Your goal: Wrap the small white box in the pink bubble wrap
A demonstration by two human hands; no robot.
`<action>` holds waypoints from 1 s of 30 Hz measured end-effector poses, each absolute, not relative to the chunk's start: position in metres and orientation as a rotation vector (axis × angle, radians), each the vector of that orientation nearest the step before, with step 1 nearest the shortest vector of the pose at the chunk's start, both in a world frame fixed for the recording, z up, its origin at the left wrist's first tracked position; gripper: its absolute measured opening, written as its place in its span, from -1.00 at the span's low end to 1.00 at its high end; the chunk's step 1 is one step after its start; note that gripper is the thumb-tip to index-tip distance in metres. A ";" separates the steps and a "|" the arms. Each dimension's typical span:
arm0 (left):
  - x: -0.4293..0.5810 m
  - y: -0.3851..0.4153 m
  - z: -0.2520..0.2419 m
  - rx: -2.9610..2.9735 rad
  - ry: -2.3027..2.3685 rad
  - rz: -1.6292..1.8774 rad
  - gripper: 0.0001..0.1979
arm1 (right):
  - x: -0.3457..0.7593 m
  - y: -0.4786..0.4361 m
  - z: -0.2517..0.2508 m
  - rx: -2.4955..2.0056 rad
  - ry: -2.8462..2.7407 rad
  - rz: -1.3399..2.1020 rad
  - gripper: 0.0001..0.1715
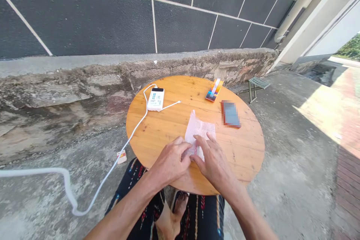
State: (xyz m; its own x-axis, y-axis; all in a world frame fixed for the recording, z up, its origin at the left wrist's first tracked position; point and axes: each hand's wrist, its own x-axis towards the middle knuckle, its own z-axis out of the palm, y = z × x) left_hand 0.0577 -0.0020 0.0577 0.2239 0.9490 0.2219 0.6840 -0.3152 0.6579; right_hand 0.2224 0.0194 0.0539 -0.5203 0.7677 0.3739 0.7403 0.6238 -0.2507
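A pinkish, crinkled sheet of what looks like bubble wrap (206,128) lies on the round wooden table, close to its near edge. My left hand (176,159) has its fingers curled at the sheet's near left part, thumb and forefinger closing on it. Over the right side of the sheet, my right hand (210,157) rests with fingers bent but spread, its fingertips touching the surface. Both hands cover much of the sheet's near part, and whether anything lies beneath or inside it I cannot tell.
On the table (163,131) are a white power strip (156,99) with a cable (123,146), a colourful box (214,90) and a blurred-out, phone-like object (230,114). A folding stool (255,86) stands behind right. A small packet (122,156) lies on the ground.
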 end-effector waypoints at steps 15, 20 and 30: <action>0.057 0.006 0.055 2.278 1.502 0.715 -0.75 | 0.220 0.022 0.059 -1.206 -2.422 0.150 -0.43; 0.060 0.005 0.060 2.422 1.622 0.514 -0.76 | 0.226 0.020 0.064 -1.136 -2.405 0.239 -0.49; 0.058 0.006 0.059 2.489 1.668 0.441 -0.76 | 0.316 -0.007 0.048 -1.718 -1.663 0.766 -0.55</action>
State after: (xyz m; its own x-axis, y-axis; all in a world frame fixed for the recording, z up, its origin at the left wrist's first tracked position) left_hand 0.0585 0.0059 0.0593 0.3529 0.9190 0.1761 0.8860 -0.3887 0.2528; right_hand 0.3161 -0.0065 0.0479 0.0388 0.9992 0.0129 0.6393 -0.0149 -0.7688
